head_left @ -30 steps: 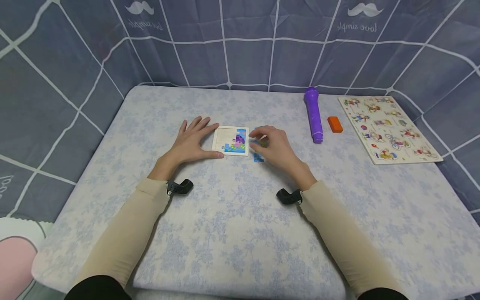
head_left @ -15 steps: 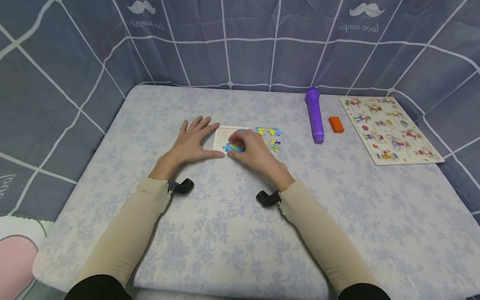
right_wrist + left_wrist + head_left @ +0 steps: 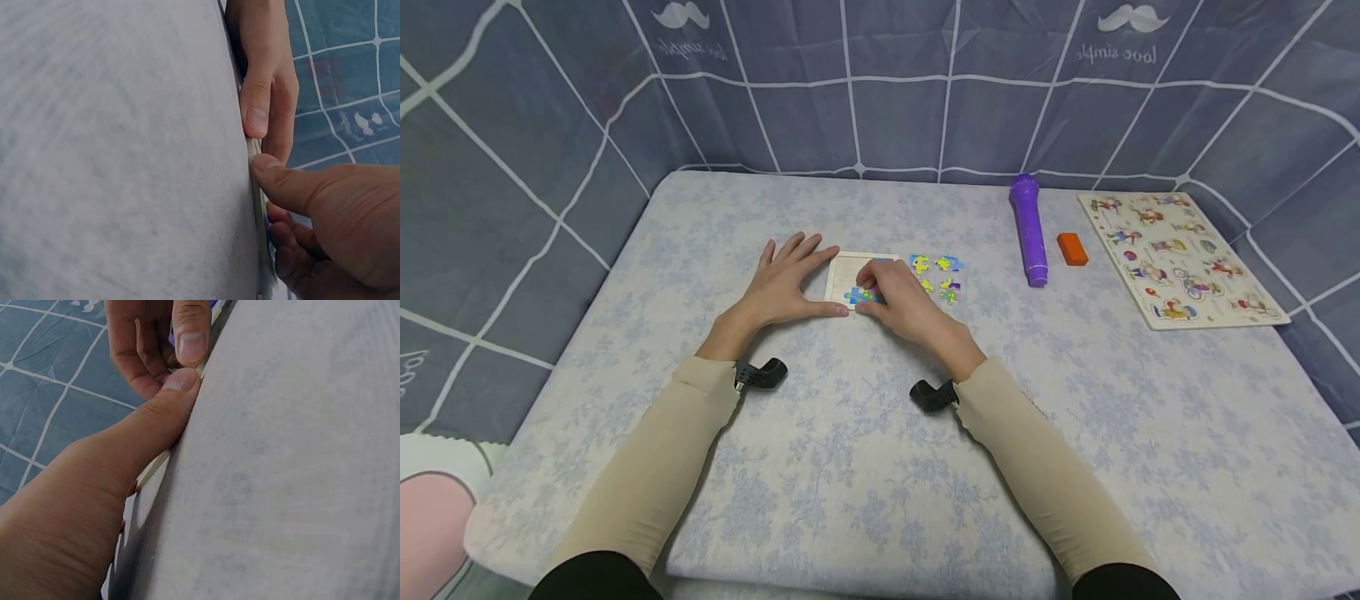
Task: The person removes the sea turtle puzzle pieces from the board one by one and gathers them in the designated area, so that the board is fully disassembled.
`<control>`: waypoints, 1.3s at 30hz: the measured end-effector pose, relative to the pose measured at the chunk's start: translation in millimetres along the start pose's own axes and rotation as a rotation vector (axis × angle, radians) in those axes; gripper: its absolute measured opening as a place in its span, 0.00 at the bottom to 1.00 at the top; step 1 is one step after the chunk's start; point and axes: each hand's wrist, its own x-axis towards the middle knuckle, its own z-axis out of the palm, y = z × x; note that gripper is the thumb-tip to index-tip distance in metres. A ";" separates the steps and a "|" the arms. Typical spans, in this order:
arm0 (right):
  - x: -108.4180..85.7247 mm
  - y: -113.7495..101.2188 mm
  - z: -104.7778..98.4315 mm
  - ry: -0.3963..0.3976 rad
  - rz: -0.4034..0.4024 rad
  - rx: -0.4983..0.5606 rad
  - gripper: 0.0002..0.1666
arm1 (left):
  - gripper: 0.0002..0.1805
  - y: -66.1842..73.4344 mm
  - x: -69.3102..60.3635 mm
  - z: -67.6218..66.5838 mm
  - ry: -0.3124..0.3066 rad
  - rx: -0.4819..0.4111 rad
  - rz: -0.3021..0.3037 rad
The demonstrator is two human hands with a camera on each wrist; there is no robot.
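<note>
Okay, left hand (image 3: 778, 290): fingers spread, thumb on the near edge of the puzzle tray (image 3: 847, 269), index finger at its far-left corner.
Right hand (image 3: 913, 307): fingers curled in over the tray's right half, can't tell if they're pinching a piece.
Puzzle tray: flat on the tabletop (image 3: 842, 450), nearer the far edge.
Loose pieces (image 3: 921, 265): just off the tray's right edge.
Purple stick (image 3: 1028, 233), orange block (image 3: 1072, 249), picture board (image 3: 1180, 260): over toward the tabletop's far-right corner.
</note>
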 end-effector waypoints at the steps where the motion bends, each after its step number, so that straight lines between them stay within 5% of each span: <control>1: 0.1 -0.1 0.0 -0.006 0.004 -0.004 0.21 | 0.59 0.3 0.1 -0.1 0.002 0.000 0.000; 11: -0.1 0.9 2.1 0.037 0.011 0.036 0.22 | 0.60 0.7 0.0 -0.4 0.001 0.000 0.001; 25: -3.9 3.5 2.7 0.183 -0.022 0.192 0.07 | 0.60 -0.2 1.1 1.6 -0.001 -0.003 0.007; 39: -50.3 25.2 -50.6 0.289 0.123 0.315 0.08 | 0.61 1.8 1.1 0.4 0.011 0.024 0.000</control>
